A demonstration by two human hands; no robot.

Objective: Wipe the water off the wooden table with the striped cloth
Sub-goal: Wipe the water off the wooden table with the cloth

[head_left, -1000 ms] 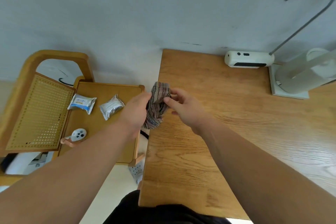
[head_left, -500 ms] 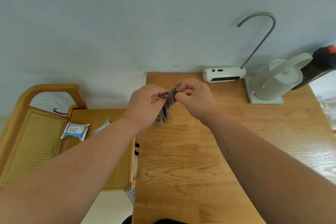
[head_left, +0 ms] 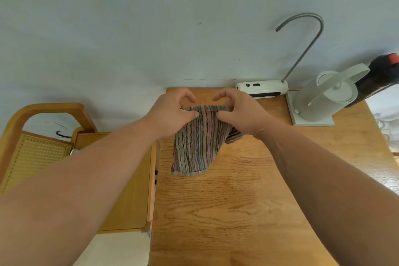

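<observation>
The striped cloth (head_left: 197,147) hangs unfolded above the far part of the wooden table (head_left: 248,201), its stripes running down toward me. My left hand (head_left: 172,112) pinches its top edge on the left and my right hand (head_left: 235,110) pinches the top edge on the right, a short gap between them. The cloth's lower hem reaches down toward the table top; I cannot tell whether it touches. A faint darker sheen lies on the wood below the cloth.
A white water dispenser (head_left: 262,88) with a curved metal spout stands at the back edge. A white kettle (head_left: 330,97) on its base sits at the back right beside a dark bottle (head_left: 380,77). A wooden side tray (head_left: 129,179) and rattan chair (head_left: 32,155) stand left.
The bunched cloth has been spread out between my two hands and now hangs flat. The camera has tilted, bringing more of the table's back edge and the kettle into view.
</observation>
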